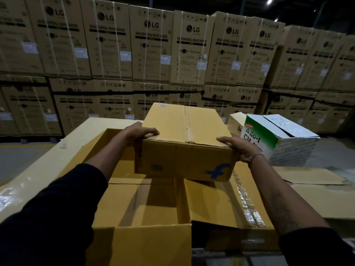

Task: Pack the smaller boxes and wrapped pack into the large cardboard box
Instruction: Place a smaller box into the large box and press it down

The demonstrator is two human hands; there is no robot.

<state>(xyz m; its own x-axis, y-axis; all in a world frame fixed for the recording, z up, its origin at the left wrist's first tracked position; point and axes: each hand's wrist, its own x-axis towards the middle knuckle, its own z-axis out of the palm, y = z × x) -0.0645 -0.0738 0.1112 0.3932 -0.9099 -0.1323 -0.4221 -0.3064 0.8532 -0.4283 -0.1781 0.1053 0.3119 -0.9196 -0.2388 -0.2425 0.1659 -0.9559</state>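
I hold a closed brown box point(182, 146) with a blue logo on its near side, above the open large cardboard box point(149, 237). My left hand point(139, 131) grips its near left top corner. My right hand point(237, 148) grips its near right corner. Inside the large box, another brown box point(207, 200) lies at the right, and the left part shows bare cardboard floor point(134, 200). A shiny wrapped strip point(247, 206) runs along the large box's right side. A white and green box point(278, 139) marked CM-1 stands to the right, outside the large box.
The large box's flaps point(311, 176) spread out left, right and toward me over a pale surface point(38, 169). A small pale box point(235, 122) sits behind the white and green one. A wall of stacked washing machine cartons point(153, 54) fills the background.
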